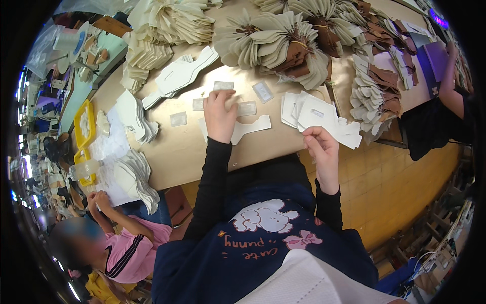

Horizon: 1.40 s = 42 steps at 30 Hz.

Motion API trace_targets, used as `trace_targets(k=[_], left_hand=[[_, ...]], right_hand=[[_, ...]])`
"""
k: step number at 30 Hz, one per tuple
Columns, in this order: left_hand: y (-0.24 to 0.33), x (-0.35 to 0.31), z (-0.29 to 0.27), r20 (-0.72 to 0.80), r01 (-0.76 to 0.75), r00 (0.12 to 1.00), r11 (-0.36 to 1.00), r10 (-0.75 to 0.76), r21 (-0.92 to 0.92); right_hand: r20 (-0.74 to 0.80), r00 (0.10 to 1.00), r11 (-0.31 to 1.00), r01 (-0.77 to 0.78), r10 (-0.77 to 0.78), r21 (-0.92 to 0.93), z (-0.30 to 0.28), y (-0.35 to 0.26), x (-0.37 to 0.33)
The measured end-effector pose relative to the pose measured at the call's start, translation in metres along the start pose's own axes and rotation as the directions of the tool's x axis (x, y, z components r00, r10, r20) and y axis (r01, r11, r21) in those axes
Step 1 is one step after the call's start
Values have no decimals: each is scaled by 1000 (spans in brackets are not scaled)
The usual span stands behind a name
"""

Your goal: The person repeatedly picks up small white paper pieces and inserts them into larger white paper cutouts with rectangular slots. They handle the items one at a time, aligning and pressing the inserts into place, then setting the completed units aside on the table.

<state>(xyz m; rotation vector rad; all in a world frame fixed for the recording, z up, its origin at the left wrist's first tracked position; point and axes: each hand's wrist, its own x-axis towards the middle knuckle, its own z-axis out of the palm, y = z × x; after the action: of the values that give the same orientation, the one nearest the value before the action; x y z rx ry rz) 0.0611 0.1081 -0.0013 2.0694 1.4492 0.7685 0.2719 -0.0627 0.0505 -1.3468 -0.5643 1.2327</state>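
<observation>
My left hand (pixel 221 117) is over the table with its fingers apart, the fingertips at the lower edge of a small translucent rectangle (pixel 224 85). Similar small rectangles lie around it, one (pixel 262 92) tilted to the right and another (pixel 178 119) farther left. Under my left wrist rests a white curved cut piece (pixel 258 125), partly hidden by the hand. At the table's front edge, my right hand (pixel 323 154) pinches the near corner of a white cut piece (pixel 320 117) between thumb and fingers. This piece bears a small rectangle and overlaps other white pieces (pixel 290 109).
Bundles of cream and brown cut pieces (pixel 283 43) fill the table's far side. Stacked white pieces (pixel 135 119) and a yellow basket (pixel 85 124) stand at the left. A co-worker in pink (pixel 134 248) sits at lower left; another person's arm (pixel 448 81) shows at far right.
</observation>
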Motion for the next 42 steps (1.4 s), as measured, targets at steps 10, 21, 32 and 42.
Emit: trace_targets(k=[10,21,32,42], left_hand=[[16,21,56,118,-41,992,998,36,39],[65,-15,-10,523,452,850,602,-66,-659],[78,-34,-25,410,139,900,791,151,-596],[95,-68,-20,423,395,905,290,39,-872]], right_hand=[[0,1000,1000,16,-16,-21,7,-2,-4],[34,907,804,388,-419,-451,19,-4,4],[88,902,773,409,-423,-485,24,-17,9],[13,702,610,628,-712,-483,26,-6,3]])
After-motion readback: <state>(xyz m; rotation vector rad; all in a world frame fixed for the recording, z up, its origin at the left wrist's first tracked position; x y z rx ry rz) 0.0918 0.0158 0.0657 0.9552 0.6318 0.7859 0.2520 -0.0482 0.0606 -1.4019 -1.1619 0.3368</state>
